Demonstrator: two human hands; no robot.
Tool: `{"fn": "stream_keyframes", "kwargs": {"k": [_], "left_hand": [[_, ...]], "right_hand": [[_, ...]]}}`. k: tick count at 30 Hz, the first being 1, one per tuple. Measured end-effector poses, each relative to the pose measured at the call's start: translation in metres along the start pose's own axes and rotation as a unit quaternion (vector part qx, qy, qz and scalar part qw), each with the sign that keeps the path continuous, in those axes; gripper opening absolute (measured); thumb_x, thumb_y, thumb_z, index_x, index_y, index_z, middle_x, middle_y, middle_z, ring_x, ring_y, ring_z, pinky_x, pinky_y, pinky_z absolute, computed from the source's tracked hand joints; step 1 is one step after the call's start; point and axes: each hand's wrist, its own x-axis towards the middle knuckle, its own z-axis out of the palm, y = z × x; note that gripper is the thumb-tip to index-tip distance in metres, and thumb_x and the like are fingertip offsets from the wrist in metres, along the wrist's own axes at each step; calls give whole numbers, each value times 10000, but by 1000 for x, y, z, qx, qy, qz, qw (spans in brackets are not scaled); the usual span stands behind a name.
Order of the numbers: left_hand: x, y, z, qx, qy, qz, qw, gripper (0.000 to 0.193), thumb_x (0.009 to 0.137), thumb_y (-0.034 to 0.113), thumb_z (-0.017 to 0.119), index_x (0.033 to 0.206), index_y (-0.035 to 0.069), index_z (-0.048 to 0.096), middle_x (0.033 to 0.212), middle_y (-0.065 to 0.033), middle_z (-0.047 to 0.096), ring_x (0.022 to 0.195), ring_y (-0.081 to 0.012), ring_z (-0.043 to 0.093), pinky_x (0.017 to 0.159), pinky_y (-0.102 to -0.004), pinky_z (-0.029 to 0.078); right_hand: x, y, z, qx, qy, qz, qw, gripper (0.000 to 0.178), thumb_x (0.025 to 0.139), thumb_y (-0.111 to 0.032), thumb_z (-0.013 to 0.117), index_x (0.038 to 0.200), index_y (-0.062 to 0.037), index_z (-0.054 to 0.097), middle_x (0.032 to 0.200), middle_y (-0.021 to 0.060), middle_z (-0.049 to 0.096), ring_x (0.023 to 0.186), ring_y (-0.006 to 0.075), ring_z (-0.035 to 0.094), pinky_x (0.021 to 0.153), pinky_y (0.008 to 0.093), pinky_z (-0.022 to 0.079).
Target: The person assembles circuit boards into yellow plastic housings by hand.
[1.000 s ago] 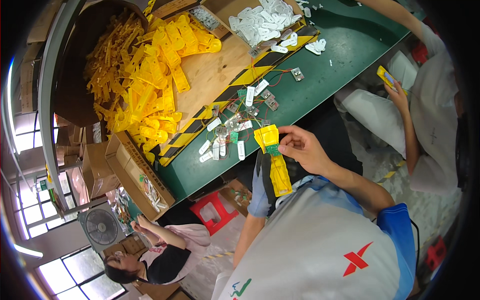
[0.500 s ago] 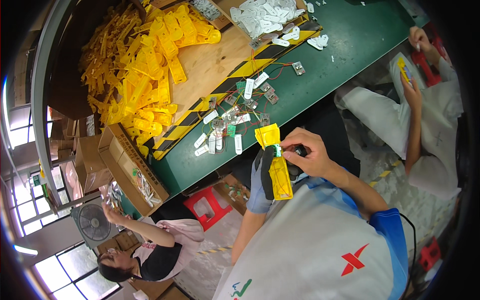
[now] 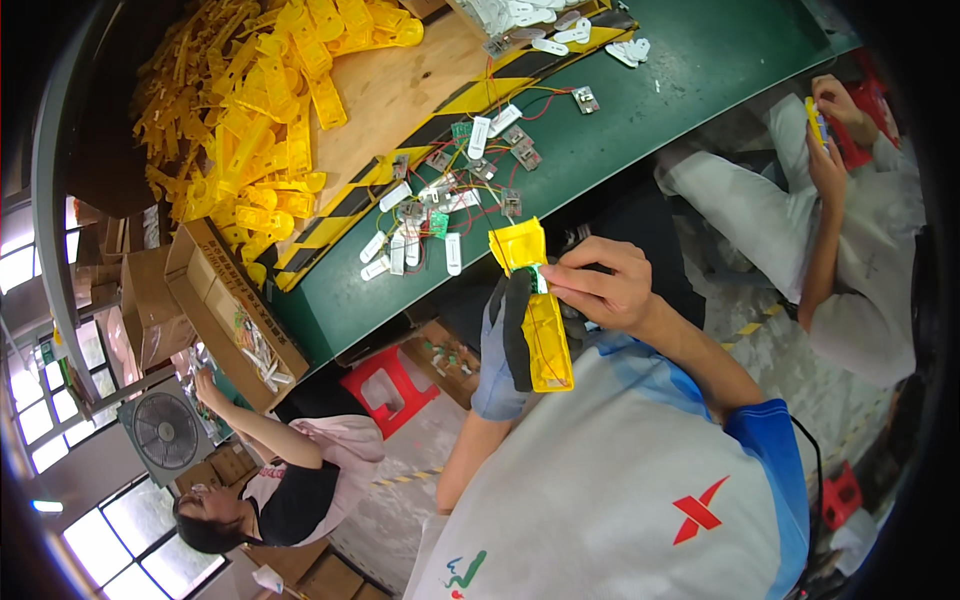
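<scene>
My left hand (image 3: pixel 497 352), in a grey and black glove, grips a long yellow plastic casing (image 3: pixel 549 352) from its left side, its open inside facing up. Partway along the casing sits a small green circuit board (image 3: pixel 534 272). A small white piece (image 3: pixel 543 284) shows beside the board, at the fingertips of my bare right hand (image 3: pixel 607 284). Thumb and forefinger are pinched there, and they partly cover what they hold. A thin wire lies inside the casing. Beyond it, on the green table (image 3: pixel 690 95), are wired metal parts (image 3: pixel 523 152), white plastic covers (image 3: pixel 454 254) and another green board (image 3: pixel 438 224).
A heap of yellow casings (image 3: pixel 255 130) covers a wooden board edged with black and yellow tape (image 3: pixel 345 215). White covers (image 3: pixel 575 30) lie at the back. A cardboard box (image 3: pixel 225 310) stands at the left, near a red stool (image 3: pixel 385 392). Co-workers sit left (image 3: pixel 300 465) and right (image 3: pixel 850 230).
The view has shifted, so the table's things sit lower and further left. My right fingers have moved closer over the board in the casing. The co-worker at the right has brought both hands together at a yellow piece.
</scene>
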Motion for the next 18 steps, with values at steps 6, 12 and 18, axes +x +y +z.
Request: {"fn": "stream_keyframes", "kwargs": {"k": [6,12,18], "left_hand": [[-4,1,6,-35,10,21,999,329,988,380,532,1131,85,547,822,-67,619,648,-183,617,570,-292,512],[-3,2,-1,19,-6,28,999,298,1006,371,503,1110,92,518,803,-71,618,634,-175,638,553,-283,547],[-2,0,-2,17,5,3,1000,301,1002,372,512,1100,87,524,787,-78,623,604,-177,634,533,-288,544]], "right_hand": [[-2,-4,9,-31,12,17,999,279,737,-42,767,1014,-53,726,824,52,644,619,172,609,511,263,475],[-3,-3,15,1,18,27,999,242,749,32,725,987,-10,726,793,70,634,593,174,615,504,260,479],[-4,3,14,22,16,44,999,248,748,0,745,991,-45,724,800,60,643,621,180,610,523,272,483]]}}
